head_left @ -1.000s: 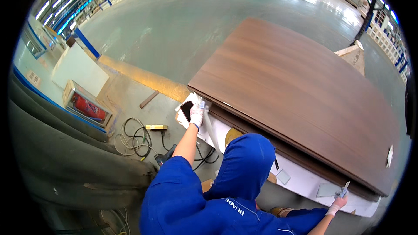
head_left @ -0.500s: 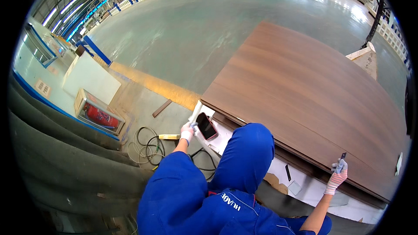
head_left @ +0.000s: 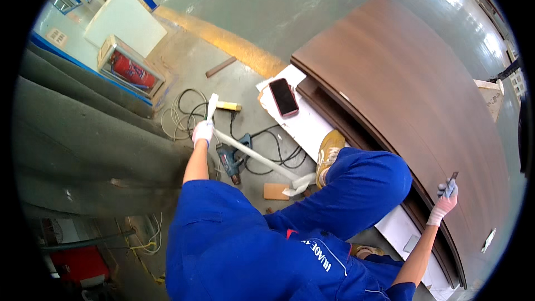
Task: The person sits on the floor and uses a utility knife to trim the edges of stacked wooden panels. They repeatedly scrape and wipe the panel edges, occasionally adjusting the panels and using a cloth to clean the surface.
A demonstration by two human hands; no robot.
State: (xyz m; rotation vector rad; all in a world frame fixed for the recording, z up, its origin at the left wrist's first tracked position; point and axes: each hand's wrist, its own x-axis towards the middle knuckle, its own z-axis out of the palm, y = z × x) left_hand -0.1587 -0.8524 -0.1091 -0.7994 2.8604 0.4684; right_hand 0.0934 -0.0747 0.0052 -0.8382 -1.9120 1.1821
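My left hand (head_left: 203, 132) is closed around a long, thin white strip (head_left: 251, 155), like rolled-up foam or film. One end sticks up past my fist; the other trails down to the floor by my shoe. My right hand (head_left: 444, 203) is closed on a small dark-tipped tool (head_left: 454, 176) that looks like a utility knife. It is over the near part of a large brown wood-grain panel (head_left: 401, 78), stacked on other brown boards. Whether the tip touches the panel, I cannot tell. Under the stack, a white sheet (head_left: 316, 128) juts out, bearing a phone (head_left: 284, 97) at its left end.
A corded blue-grey power tool (head_left: 228, 161) lies on the floor among cables, near a yellow block (head_left: 228, 106) and a small wooden block (head_left: 276, 191). Dark draped fabric (head_left: 95, 139) hangs at left, beside a boxed red fire extinguisher (head_left: 132, 71). A small pale object (head_left: 489, 241) rests on the panel.
The view has swung downward and to the left. My left hand has drawn the white strip away from the panel's corner, out over the floor. My right hand still holds the dark-tipped tool above the panel.
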